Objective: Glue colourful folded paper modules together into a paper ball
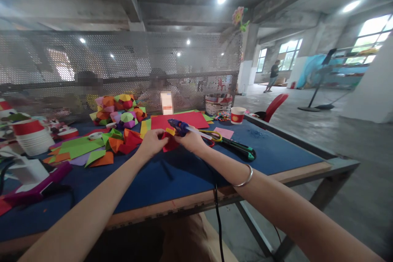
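Observation:
My right hand (193,141) is closed around a dark blue glue gun (181,126) with a yellow part under its front. A translucent glue stick (201,133) juts from the gun's rear, toward the right. Close by on the left, my left hand (152,144) pinches a small piece of red paper (170,144). The fingertips of the right hand reach that paper too. Behind both hands lies a stack of red sheets (196,119). Folded orange and red paper pieces (130,141) rest left of my left hand.
Right of my hands lie yellow-handled scissors (217,136) and a green-black utility knife (238,148). A paper cup (238,115) and a woven basket (218,104) stand behind. Paper balls (119,110), stacked cups (32,137) and a purple power strip (46,184) are leftward. A black cord (217,213) hangs over the edge.

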Tool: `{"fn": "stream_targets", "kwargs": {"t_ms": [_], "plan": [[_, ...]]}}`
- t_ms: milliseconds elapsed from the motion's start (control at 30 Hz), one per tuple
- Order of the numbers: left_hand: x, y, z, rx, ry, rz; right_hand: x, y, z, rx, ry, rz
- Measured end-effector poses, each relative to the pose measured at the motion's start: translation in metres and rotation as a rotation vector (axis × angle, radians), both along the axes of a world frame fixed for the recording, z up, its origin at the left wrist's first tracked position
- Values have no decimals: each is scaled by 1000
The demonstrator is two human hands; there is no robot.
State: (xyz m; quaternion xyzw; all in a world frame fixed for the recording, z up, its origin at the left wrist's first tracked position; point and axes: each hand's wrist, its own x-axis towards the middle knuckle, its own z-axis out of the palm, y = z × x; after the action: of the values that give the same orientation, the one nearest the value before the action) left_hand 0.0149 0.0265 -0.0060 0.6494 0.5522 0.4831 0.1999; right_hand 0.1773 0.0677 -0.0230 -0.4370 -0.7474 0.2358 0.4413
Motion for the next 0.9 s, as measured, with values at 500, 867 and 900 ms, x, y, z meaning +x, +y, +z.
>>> {"fn": "stream_targets", "kwargs": {"t_ms": [500, 867, 900], "plan": [[4, -3, -5, 145, 245, 88, -4, -5, 3, -24, 32, -11], [11, -12, -13, 373, 684, 115, -5, -6, 0, -120, 211, 43], [12, -14, -12, 396, 735, 118, -5, -6, -1, -127, 223, 42]]}}
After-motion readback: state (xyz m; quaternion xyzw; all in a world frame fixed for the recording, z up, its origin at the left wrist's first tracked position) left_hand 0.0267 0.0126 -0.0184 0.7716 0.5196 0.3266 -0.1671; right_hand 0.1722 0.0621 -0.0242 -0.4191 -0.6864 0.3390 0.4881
